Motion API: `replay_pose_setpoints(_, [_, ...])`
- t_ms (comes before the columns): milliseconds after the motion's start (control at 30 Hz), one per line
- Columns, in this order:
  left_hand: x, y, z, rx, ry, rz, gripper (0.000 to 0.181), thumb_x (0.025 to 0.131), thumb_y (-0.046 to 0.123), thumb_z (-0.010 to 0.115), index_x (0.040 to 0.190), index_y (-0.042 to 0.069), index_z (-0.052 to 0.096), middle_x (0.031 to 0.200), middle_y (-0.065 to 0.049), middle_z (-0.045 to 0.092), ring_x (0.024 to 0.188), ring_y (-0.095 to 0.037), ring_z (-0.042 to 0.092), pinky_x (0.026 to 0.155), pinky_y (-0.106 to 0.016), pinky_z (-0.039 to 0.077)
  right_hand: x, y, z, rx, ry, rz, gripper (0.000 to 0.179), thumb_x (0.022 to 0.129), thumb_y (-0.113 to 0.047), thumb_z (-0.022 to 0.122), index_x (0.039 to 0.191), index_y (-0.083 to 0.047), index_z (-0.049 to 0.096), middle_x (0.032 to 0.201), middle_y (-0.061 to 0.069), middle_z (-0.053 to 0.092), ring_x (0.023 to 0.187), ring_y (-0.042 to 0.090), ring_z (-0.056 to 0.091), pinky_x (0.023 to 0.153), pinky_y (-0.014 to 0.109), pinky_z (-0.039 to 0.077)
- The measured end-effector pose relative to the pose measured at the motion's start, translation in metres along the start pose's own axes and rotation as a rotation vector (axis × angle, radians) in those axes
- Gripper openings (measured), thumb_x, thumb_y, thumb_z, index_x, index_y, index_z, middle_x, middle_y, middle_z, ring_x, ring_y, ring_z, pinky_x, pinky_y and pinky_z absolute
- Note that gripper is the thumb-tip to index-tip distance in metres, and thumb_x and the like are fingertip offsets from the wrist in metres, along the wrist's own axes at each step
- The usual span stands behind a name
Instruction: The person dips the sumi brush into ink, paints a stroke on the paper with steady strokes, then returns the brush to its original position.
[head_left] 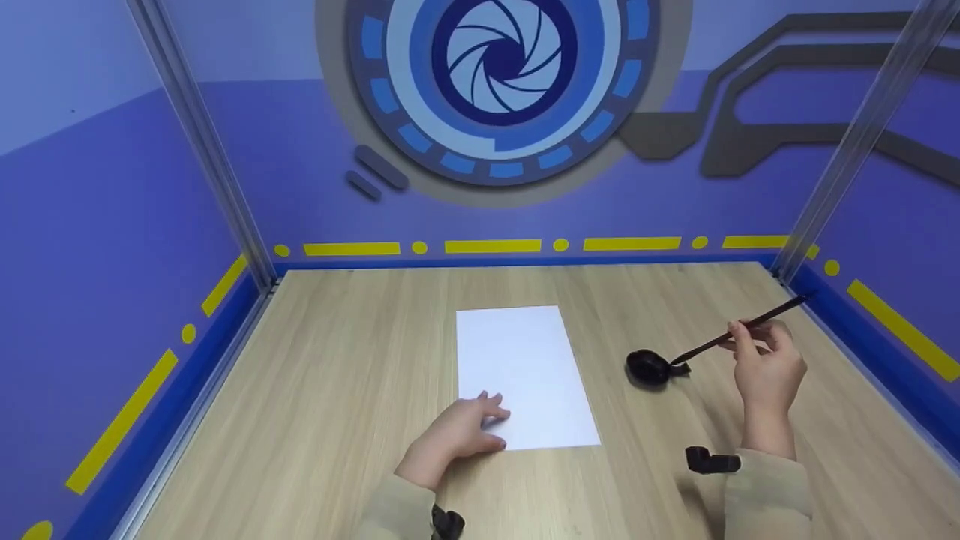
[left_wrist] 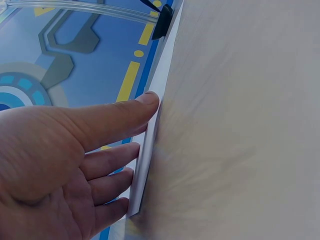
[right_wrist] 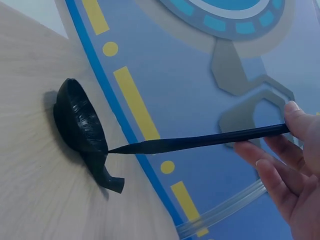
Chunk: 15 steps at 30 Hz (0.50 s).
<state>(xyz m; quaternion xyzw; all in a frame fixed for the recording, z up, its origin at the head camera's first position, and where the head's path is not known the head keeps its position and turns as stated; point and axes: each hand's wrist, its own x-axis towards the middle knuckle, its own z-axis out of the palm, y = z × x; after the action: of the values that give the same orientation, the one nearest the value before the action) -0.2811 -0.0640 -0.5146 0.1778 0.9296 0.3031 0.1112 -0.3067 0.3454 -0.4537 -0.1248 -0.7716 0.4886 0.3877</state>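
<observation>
A white sheet of paper (head_left: 529, 360) lies on the wooden table. My left hand (head_left: 454, 435) rests at its lower left corner, thumb and fingers spread on it; the left wrist view shows the thumb (left_wrist: 115, 120) extended over the sheet's edge. In my right hand (head_left: 771, 375), thumb and fingers pinch a dark, slender writing brush (head_left: 705, 349). Its pointed tip meets the rim of a small black ink dish (head_left: 646, 367) with a short stub handle, to the right of the paper. The right wrist view shows the brush (right_wrist: 200, 142) slanting to the dish's edge.
The wooden table (head_left: 337, 360) is enclosed by blue printed walls (head_left: 225, 172) at the back and sides, with metal posts (head_left: 206, 142) at the corners. Black camera mounts (head_left: 712, 460) sit at both wrists.
</observation>
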Motion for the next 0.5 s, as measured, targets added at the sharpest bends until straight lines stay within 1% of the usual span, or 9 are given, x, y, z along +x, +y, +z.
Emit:
replay_pose_setpoints(167, [0.0000, -0.0001, 0.0005, 0.000, 0.004, 0.000, 0.045, 0.085, 0.019, 0.083, 0.129, 0.014, 0.073, 0.157, -0.006, 0.052, 0.152, -0.032, 0.040, 0.126, -0.053, 0.033, 0.0010, -0.0049, -0.0001, 0.098, 0.047, -0.014, 0.022, 0.098, -0.020, 0.071, 0.104, 0.001, 0.067, 0.083, -0.029, 0.063, 0.062, -0.014, 0.067, 0.061, 0.005, 0.055])
replay_pose_setpoints(233, [-0.0002, 0.0002, 0.0008, -0.004, 0.005, -0.006, 0.046, 0.084, 0.019, 0.083, 0.129, 0.014, 0.072, 0.157, -0.005, 0.052, 0.153, -0.032, 0.040, 0.126, -0.053, 0.033, 0.0018, -0.0054, -0.0001, 0.143, 0.058, -0.006, 0.019, 0.097, -0.019, 0.071, 0.102, -0.001, 0.067, 0.082, -0.027, 0.066, 0.062, -0.011, 0.068, 0.061, 0.007, 0.056])
replay_pose_setpoints(400, [-0.0001, 0.0010, 0.0010, -0.001, 0.006, -0.013, 0.047, 0.084, 0.019, 0.083, 0.129, 0.014, 0.072, 0.158, -0.005, 0.052, 0.153, -0.031, 0.040, 0.126, -0.053, 0.032, 0.0043, -0.0059, -0.0013, 0.241, 0.067, 0.064, 0.009, 0.096, -0.018, 0.071, 0.100, -0.010, 0.068, 0.083, -0.021, 0.071, 0.063, -0.006, 0.072, 0.061, 0.010, 0.058])
replay_pose_setpoints(500, [0.0004, 0.0011, 0.0008, 0.003, 0.004, -0.009, 0.047, 0.084, 0.019, 0.083, 0.129, 0.014, 0.072, 0.158, -0.005, 0.052, 0.153, -0.031, 0.040, 0.126, -0.053, 0.033, 0.0051, -0.0085, -0.0025, 0.309, 0.066, 0.105, 0.008, 0.095, -0.018, 0.072, 0.099, -0.013, 0.068, 0.085, -0.016, 0.074, 0.064, -0.003, 0.073, 0.060, 0.010, 0.058])
